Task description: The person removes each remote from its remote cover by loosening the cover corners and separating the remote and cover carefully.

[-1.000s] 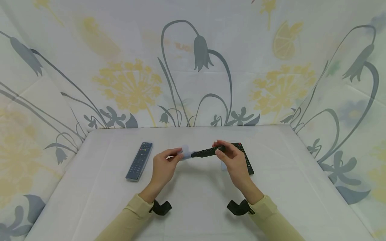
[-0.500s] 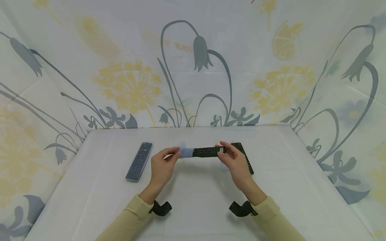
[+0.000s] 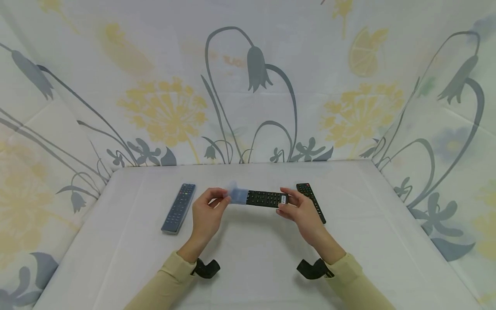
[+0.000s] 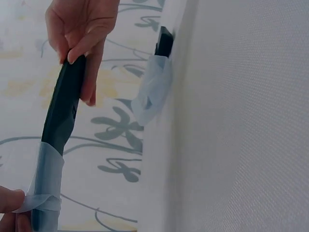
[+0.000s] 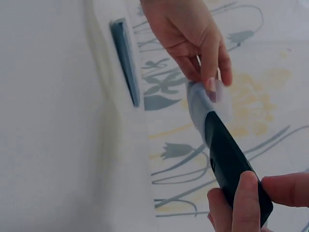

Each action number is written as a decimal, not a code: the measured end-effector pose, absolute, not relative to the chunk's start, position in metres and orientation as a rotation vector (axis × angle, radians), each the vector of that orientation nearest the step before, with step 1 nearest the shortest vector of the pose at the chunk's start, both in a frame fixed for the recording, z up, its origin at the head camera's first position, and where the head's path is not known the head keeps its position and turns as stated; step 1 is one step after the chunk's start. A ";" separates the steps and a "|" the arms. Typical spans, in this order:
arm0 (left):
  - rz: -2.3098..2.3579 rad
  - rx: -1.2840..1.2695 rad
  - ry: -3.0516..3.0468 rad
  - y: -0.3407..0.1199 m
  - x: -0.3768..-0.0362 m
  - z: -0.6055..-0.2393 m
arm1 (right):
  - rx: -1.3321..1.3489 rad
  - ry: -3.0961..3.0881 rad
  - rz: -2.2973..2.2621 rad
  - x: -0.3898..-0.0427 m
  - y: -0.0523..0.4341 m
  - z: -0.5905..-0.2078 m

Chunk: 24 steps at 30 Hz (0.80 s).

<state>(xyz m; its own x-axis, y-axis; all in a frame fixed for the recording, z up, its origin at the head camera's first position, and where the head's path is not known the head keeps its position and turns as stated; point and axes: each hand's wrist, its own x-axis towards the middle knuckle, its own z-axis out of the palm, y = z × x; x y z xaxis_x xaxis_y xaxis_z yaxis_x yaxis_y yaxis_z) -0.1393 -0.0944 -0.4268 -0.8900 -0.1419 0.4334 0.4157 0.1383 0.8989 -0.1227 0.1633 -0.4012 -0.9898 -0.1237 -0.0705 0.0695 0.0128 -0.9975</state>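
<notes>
A black remote control [image 3: 266, 198] is held level above the table, its button face turned to the head camera. Its left end sits inside a translucent bluish plastic sleeve [image 3: 239, 196]. My left hand [image 3: 206, 213] pinches the loose end of that sleeve between thumb and fingers. At the other end, my right hand [image 3: 306, 215] grips the bare remote by a white label, thumb in front and fingers behind. From the right wrist, the remote's smooth back [image 5: 231, 154] shows, with the sleeve [image 5: 200, 106] covering its far end.
To the left lies a remote in a clear bluish cover [image 3: 179, 209]. A second black remote [image 3: 311, 202] lies behind my right hand; the left wrist view shows crumpled translucent plastic [image 4: 153, 89] at it. Flower-printed cloth [image 3: 248, 107] surrounds the white table [image 3: 255, 267].
The held remote has turned from edge-on to showing its buttons, and its right end has dipped slightly. Both hands keep their hold, the left shifting a little leftward.
</notes>
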 end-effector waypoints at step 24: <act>-1.784 -0.214 -2.071 -0.092 -0.130 -0.408 | -0.239 2.139 -1.876 -0.126 0.171 -0.407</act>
